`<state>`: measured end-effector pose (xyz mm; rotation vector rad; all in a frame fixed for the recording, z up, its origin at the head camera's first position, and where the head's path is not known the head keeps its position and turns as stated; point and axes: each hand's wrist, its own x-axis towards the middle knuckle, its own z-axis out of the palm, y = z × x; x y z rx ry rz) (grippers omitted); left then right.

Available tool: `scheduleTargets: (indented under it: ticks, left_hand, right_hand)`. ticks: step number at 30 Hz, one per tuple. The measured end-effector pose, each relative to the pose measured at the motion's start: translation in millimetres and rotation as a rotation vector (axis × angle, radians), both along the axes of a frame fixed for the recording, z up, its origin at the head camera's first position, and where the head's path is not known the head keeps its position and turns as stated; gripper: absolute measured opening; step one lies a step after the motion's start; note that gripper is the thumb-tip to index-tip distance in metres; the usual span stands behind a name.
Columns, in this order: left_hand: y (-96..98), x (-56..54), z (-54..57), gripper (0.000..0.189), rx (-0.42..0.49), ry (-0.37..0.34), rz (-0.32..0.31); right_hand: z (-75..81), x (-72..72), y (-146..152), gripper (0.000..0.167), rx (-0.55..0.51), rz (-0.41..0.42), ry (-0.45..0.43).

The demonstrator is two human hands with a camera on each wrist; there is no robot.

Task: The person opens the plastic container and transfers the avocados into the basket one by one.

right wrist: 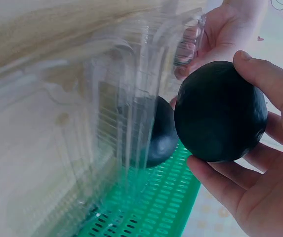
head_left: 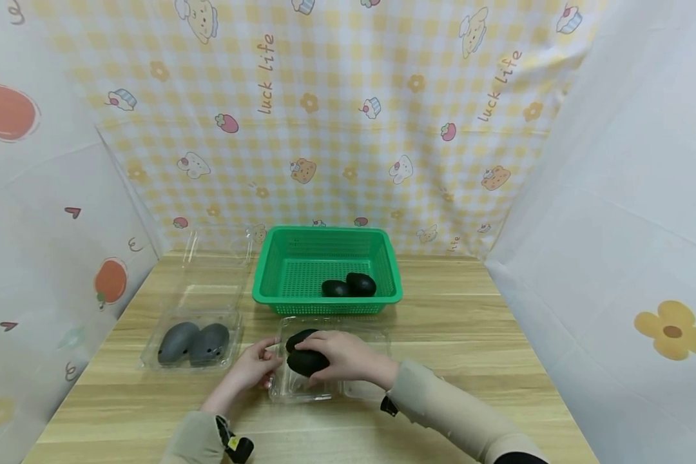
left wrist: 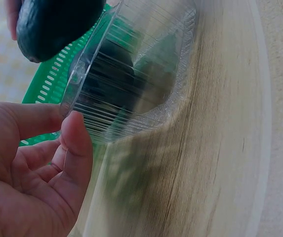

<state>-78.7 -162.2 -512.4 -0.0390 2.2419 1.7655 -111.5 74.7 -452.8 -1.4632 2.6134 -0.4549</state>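
Note:
My right hand (head_left: 345,356) grips a dark avocado (head_left: 307,363), with thumb and fingers on either side of it in the right wrist view. It is held over an open clear plastic clamshell box (head_left: 275,388). Another avocado (right wrist: 163,133) lies inside that box, partly covered by the held one in the head view. At the box's left side my left hand (head_left: 254,367) pinches the rim between thumb and index finger, as the left wrist view (left wrist: 47,153) shows. The box's lid (head_left: 368,388) lies folded out to the right, under my right wrist.
Behind the box stands a green plastic basket (head_left: 327,309) holding two dark avocados (head_left: 361,284). To the left, a second clear clamshell box (head_left: 236,322) with its lid (head_left: 214,283) raised holds two greyish-looking avocados (head_left: 178,341). A patterned cloth hangs behind the wooden table (head_left: 470,361).

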Motion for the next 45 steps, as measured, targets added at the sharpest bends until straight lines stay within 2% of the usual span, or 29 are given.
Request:
scheduleTargets:
  ticks: [7,16,23,30,41,45]
  left_hand:
    - [-0.8,-1.4,-4.0,0.054,0.005,-0.011,0.006]
    - [0.2,-1.6,-2.8,0.053,-0.003,-0.016,0.016]
    - [-3.5,-0.4,-5.4,0.055,0.055,0.034,-0.021]
    - [0.4,-1.7,-3.2,0.053,0.008,-0.026,0.035]
    - [-1.4,-0.3,-2.1,0.055,0.031,-0.019,0.004]
    - [-2.5,0.0,-2.3,0.054,0.06,0.021,-0.014]
  right_hand:
    - [9.3,-2.1,2.9,0.06,-0.012,0.001,0.031]
    - [19.1,-5.9,5.9,0.061,-0.027,0.004,0.046]
    - [23.9,-7.0,6.9,0.061,-0.01,-0.004,0.045]
    - [28.8,-10.6,8.5,0.06,-0.001,-0.004,0.07]
    - [40.6,-20.9,10.6,0.06,-0.002,-0.01,0.063]
    - [44.0,-24.4,10.3,0.059,-0.012,-0.012,0.057]
